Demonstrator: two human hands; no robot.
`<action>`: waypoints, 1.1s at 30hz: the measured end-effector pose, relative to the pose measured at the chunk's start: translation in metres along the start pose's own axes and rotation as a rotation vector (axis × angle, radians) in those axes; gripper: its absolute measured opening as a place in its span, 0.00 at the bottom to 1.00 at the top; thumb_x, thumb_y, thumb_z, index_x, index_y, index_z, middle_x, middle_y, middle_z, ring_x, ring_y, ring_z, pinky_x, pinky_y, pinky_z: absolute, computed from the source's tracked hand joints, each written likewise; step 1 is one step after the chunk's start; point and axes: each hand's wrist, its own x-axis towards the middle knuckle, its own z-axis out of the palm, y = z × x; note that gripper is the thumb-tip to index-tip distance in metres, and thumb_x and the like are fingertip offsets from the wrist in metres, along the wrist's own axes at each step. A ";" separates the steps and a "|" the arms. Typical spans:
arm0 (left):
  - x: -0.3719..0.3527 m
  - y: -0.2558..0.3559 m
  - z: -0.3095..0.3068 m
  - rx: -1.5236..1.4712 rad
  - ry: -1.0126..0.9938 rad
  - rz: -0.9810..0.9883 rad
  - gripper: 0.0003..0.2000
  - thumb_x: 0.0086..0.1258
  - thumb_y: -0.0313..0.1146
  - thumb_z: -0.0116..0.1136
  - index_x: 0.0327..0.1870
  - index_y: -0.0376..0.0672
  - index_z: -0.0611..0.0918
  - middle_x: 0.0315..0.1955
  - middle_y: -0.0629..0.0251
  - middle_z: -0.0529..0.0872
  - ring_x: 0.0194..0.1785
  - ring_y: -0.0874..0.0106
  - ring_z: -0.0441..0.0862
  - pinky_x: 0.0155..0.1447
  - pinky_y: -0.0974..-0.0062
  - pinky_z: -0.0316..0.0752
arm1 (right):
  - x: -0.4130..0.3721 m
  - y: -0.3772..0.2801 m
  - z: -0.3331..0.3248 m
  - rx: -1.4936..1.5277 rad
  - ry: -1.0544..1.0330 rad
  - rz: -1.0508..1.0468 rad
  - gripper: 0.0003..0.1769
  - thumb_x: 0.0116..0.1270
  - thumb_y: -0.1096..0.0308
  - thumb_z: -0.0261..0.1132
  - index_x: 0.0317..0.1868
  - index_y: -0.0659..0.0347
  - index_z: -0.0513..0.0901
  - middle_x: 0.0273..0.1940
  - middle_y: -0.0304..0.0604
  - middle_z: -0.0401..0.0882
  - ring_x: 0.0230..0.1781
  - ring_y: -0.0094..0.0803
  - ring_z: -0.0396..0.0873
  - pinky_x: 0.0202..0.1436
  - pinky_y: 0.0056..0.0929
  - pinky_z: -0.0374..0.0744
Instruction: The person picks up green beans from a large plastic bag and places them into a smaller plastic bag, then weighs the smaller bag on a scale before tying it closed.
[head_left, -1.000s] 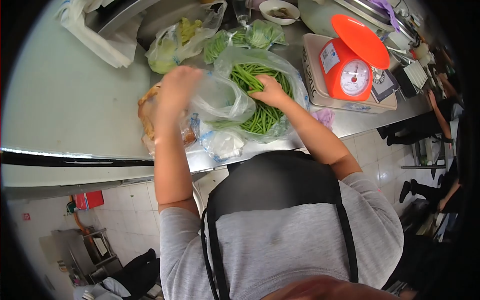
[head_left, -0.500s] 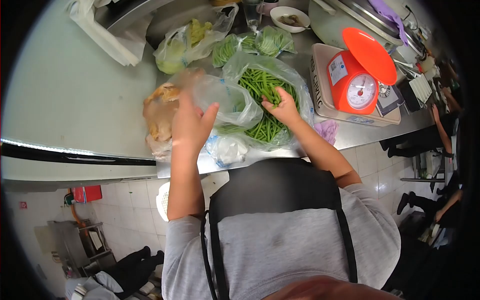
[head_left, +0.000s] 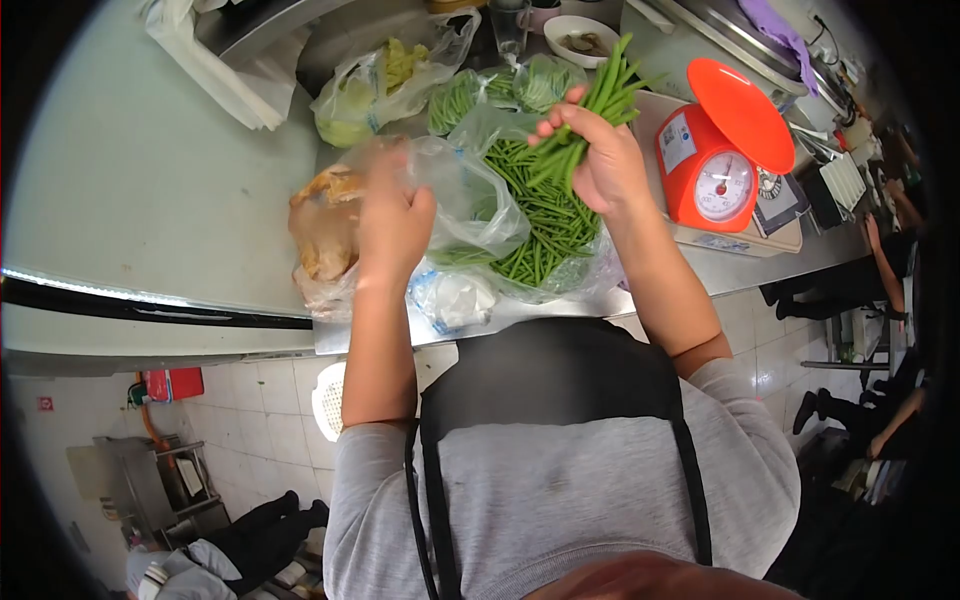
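Observation:
Held up over the large clear bag [head_left: 600, 250] is a bunch of green beans [head_left: 612, 95], with my right hand [head_left: 610, 165] closed around its lower part. Beneath it, more green beans [head_left: 535, 225] fill that bag. My left hand [head_left: 392, 225] is at the left edge of a smaller clear plastic bag [head_left: 455, 195]; its fingers are smeared, so whether they grip this bag I cannot tell. To the left of that hand lies a wrapped pale brown item [head_left: 325, 235]. A crumpled white plastic bag [head_left: 450, 298] rests at the counter's near edge.
An orange dial scale [head_left: 705, 185] stands on a lidded box [head_left: 780, 238] to the right. Behind the beans are bagged greens [head_left: 545, 82], a bag of leafy vegetables [head_left: 350, 110], a glass [head_left: 510, 30] and a white bowl [head_left: 558, 25]. Other people [head_left: 260, 545] are farther off.
My right hand has lifted a bunch of green beans out of the large bag, moving up and to the right. My left hand has shifted slightly, staying beside the smaller bag.

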 end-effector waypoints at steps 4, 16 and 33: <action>-0.002 0.003 0.001 -0.285 -0.092 -0.057 0.17 0.53 0.22 0.46 0.46 0.37 0.67 0.17 0.69 0.70 0.18 0.80 0.65 0.24 0.80 0.63 | 0.000 0.016 0.034 -0.119 -0.227 -0.008 0.08 0.56 0.76 0.56 0.36 0.60 0.68 0.30 0.43 0.73 0.32 0.29 0.74 0.37 0.30 0.74; -0.009 -0.006 0.003 -0.706 -0.080 -0.018 0.15 0.56 0.19 0.41 0.46 0.40 0.66 0.23 0.77 0.69 0.23 0.89 0.62 0.23 0.92 0.56 | 0.002 0.089 0.009 -1.528 -0.699 0.140 0.15 0.46 0.73 0.59 0.39 0.63 0.73 0.32 0.50 0.76 0.34 0.41 0.75 0.36 0.33 0.72; -0.002 0.004 -0.029 -0.558 0.050 -0.179 0.13 0.54 0.20 0.41 0.42 0.37 0.68 0.30 0.67 0.76 0.31 0.82 0.69 0.33 0.88 0.63 | 0.017 -0.014 0.030 -1.402 -0.385 -0.181 0.11 0.54 0.63 0.58 0.31 0.63 0.76 0.28 0.39 0.77 0.28 0.23 0.74 0.31 0.21 0.72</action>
